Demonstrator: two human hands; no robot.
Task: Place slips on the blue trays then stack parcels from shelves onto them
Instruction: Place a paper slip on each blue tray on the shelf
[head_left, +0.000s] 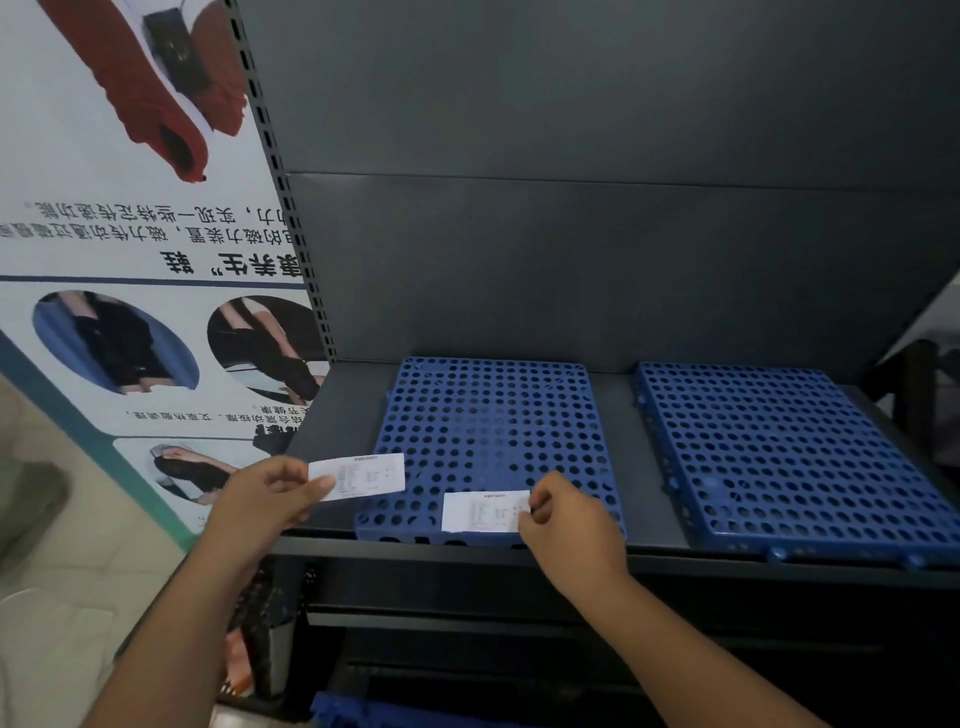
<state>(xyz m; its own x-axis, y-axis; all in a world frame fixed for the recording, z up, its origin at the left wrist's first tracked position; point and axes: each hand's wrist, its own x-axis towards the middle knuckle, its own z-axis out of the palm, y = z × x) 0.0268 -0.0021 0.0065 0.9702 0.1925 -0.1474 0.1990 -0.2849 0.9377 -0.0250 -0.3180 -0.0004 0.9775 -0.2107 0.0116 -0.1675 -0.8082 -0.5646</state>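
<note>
Right hand (569, 525) pinches the right end of a white slip (483, 512) lying flat at the near edge of the left blue tray (488, 415), long axis left to right. Left hand (265, 499) pinches a second slip (358, 475), likewise horizontal, at lower centre-left; right blue tray (779, 452) sits alongside.
</note>
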